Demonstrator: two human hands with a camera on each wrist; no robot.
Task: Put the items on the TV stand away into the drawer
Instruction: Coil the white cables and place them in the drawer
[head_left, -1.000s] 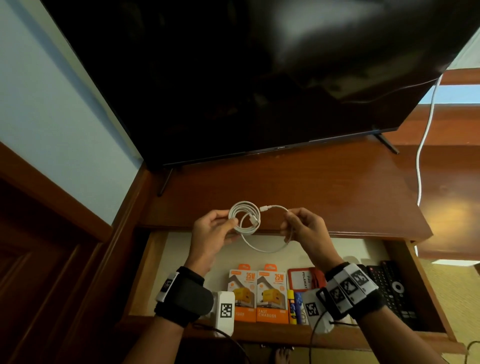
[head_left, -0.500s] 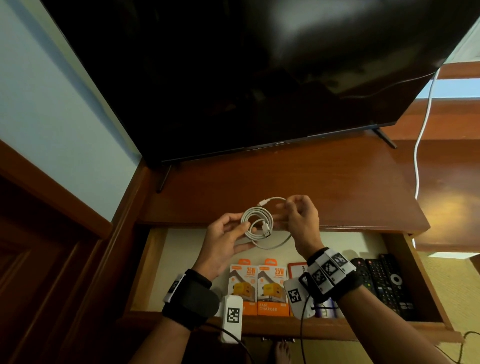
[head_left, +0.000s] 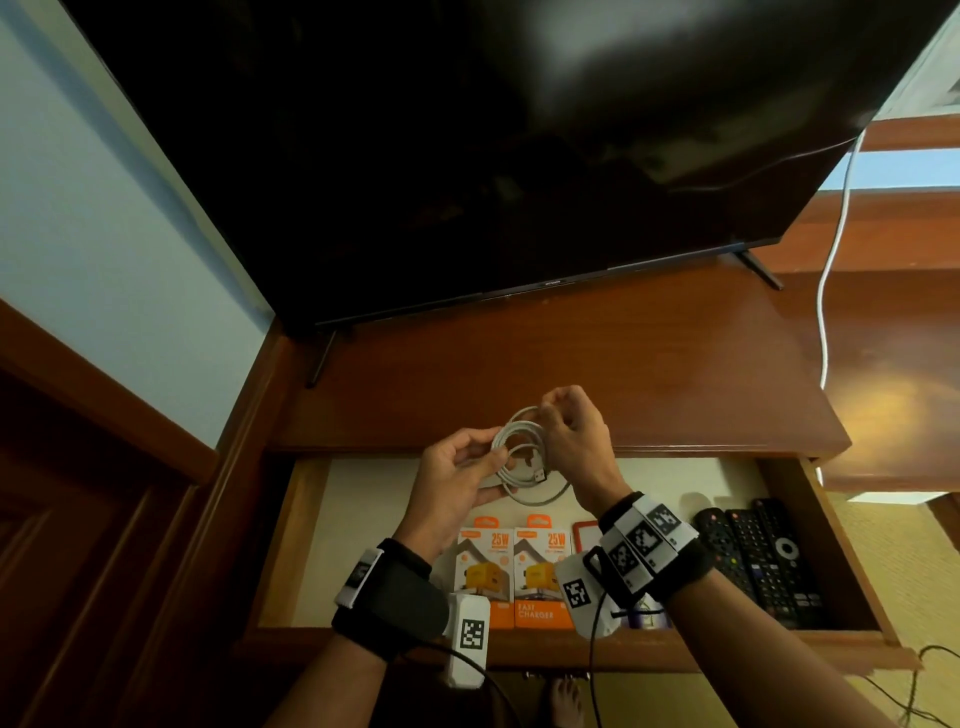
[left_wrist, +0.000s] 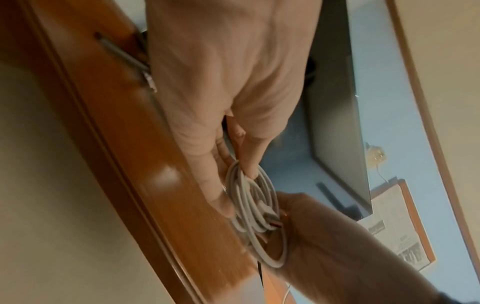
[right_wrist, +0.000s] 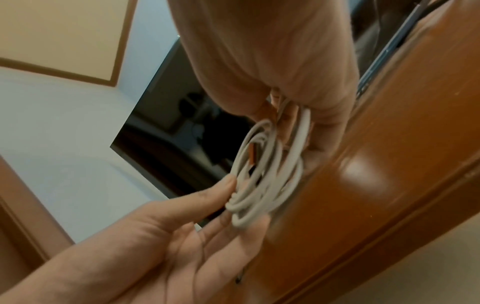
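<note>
Both hands up over the front edge of the TV stand (head_left: 545, 374), right above the open drawer (head_left: 306, 540). Left hand (head_left: 457, 488) has the white cable (head_left: 519, 457) coil pinched btw thumb and fingers, thumb on top of the loops, fingers underneath, mostly straight. From the left wrist cam the thumb tip presses the bundle (left_wrist: 249, 197) against the fingertips. Right hand (head_left: 571, 441) is curled round the far side of the coil, knuckles up, a loop or two running into its fist; right wrist cam shows the strands (right_wrist: 267, 170) going in btw its fingers (right_wrist: 324, 131). So the cable is off the stand top and in the air, held by both hands, w/ one loose loop hanging lower toward the drawer. A plug end w/ an orange bit pokes out mid-coil.

Inside the drawer, rel. to the cable: two orange charger boxes (head_left: 517, 571) directly below it near the drawer front, a red-edged card (head_left: 587, 535) just right of those, and black remotes (head_left: 769, 561) at the far right end. Left part of the drawer shows pale liner.

TV (head_left: 467, 156) sits behind the cable on the stand. A white cord (head_left: 831, 260) hangs down the right side of the TV, well apart from the hands. Can't tell what the small stuff under my right wrist is, strap blocks it.
</note>
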